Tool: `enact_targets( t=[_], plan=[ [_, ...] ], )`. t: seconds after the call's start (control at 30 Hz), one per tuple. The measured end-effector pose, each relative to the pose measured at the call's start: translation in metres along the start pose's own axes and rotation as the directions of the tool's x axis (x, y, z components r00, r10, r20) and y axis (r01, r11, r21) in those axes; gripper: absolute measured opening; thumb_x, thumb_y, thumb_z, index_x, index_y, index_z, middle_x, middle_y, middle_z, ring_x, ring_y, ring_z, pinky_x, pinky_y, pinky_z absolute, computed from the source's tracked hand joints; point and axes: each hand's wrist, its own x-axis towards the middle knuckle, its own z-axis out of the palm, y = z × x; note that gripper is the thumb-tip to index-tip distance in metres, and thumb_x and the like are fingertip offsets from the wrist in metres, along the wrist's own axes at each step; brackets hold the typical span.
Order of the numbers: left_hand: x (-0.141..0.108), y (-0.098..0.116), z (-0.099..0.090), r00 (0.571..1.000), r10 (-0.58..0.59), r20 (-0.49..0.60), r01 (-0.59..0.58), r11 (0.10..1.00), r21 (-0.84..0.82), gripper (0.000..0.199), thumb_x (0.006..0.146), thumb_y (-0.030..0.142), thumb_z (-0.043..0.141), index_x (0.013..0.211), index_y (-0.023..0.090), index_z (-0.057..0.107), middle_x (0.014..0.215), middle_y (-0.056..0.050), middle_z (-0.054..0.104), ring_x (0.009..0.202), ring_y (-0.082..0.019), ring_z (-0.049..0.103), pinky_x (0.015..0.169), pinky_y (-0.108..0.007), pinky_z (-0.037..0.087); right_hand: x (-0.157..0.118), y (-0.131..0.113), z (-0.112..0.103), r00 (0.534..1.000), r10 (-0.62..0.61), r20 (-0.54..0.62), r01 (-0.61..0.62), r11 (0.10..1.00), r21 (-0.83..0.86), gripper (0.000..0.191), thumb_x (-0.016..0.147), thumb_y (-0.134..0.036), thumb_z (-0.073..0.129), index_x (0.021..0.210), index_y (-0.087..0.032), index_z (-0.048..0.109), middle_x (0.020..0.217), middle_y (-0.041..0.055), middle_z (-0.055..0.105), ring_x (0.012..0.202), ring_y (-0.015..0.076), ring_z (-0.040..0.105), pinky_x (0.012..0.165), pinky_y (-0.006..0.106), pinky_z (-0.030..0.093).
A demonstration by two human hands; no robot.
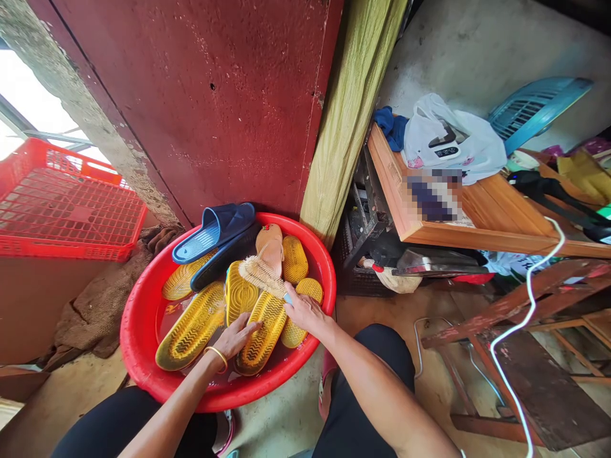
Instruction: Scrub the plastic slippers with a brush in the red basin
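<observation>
A red plastic basin (pixel 131 331) stands on the floor between my knees, holding water and several slippers with yellow soles facing up. My left hand (pixel 233 337), with a gold bangle on its wrist, presses on the yellow sole of a slipper (pixel 258 331). My right hand (pixel 305 310) grips a scrubbing brush (pixel 261 275) with pale straw-coloured bristles, which lie against the soles. A blue slipper (pixel 214 232) and a dark navy slipper (pixel 224 256) lean on the basin's far rim. A tan sandal (pixel 270 248) stands behind the brush.
A maroon wall (pixel 191 108) and a wrapped post (pixel 348 121) rise behind the basin. A red crate (pixel 71 203) sits at the left on sacking (pixel 100 305). On the right are a wooden shelf (pixel 477 222), a white cable (pixel 529 305) and a wooden stool (pixel 525 343).
</observation>
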Motion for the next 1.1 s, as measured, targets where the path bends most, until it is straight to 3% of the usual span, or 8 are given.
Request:
enact_targets(
  t=[0.37, 0.67, 0.8, 0.93, 1.1],
  plan=[
    [0.001, 0.002, -0.001, 0.999, 0.025, 0.023, -0.025, 1.0, -0.005, 0.048, 0.076, 0.056, 0.046, 0.102, 0.02, 0.066, 0.113, -0.01, 0.073, 0.114, -0.031, 0.065, 0.105, -0.04, 0.046, 0.0, -0.002, -0.003, 0.997, 0.041, 0.071, -0.036, 0.997, -0.074, 0.065, 0.1, -0.033, 0.038, 0.161, -0.018, 0.022, 0.117, 0.0129, 0.073, 0.104, 0.0284, 0.069, 0.088, 0.038, 0.05],
    [-0.005, 0.014, -0.004, 1.0, -0.019, 0.014, 0.02, 0.992, -0.123, 0.045, 0.071, 0.054, 0.053, 0.098, 0.021, 0.068, 0.108, -0.007, 0.075, 0.114, -0.031, 0.065, 0.102, -0.041, 0.049, 0.0, -0.003, 0.001, 0.99, 0.139, -0.012, -0.139, 0.984, -0.112, 0.063, 0.101, -0.03, 0.038, 0.159, -0.01, 0.023, 0.125, 0.0201, 0.066, 0.106, 0.0304, 0.067, 0.088, 0.042, 0.051],
    [-0.012, 0.021, -0.003, 0.996, -0.087, 0.016, 0.088, 0.968, -0.234, 0.048, 0.074, 0.063, 0.054, 0.093, 0.021, 0.066, 0.107, -0.008, 0.075, 0.108, -0.03, 0.067, 0.094, -0.039, 0.053, 0.001, 0.001, 0.006, 0.994, 0.102, -0.028, -0.105, 0.988, -0.112, 0.065, 0.102, -0.026, 0.037, 0.162, -0.014, 0.016, 0.124, 0.0188, 0.065, 0.102, 0.0284, 0.067, 0.088, 0.042, 0.052],
    [-0.015, 0.024, -0.004, 0.996, -0.091, -0.011, 0.086, 0.967, -0.241, 0.056, 0.072, 0.067, 0.058, 0.1, 0.02, 0.068, 0.109, -0.009, 0.075, 0.11, -0.031, 0.068, 0.098, -0.04, 0.052, -0.002, 0.003, 0.004, 0.998, 0.04, -0.048, -0.045, 0.993, -0.111, 0.069, 0.1, -0.024, 0.039, 0.164, -0.024, 0.014, 0.117, 0.0157, 0.067, 0.093, 0.0288, 0.068, 0.083, 0.043, 0.054],
    [-0.012, 0.02, -0.004, 0.997, -0.071, 0.016, 0.073, 0.972, -0.223, 0.061, 0.073, 0.068, 0.057, 0.108, 0.018, 0.068, 0.11, -0.01, 0.076, 0.106, -0.031, 0.07, 0.095, -0.041, 0.054, -0.007, 0.002, -0.002, 0.998, 0.032, -0.046, -0.037, 0.993, -0.112, 0.069, 0.097, -0.021, 0.042, 0.163, -0.018, 0.021, 0.109, 0.0176, 0.07, 0.091, 0.0313, 0.068, 0.08, 0.044, 0.054]
  ],
)
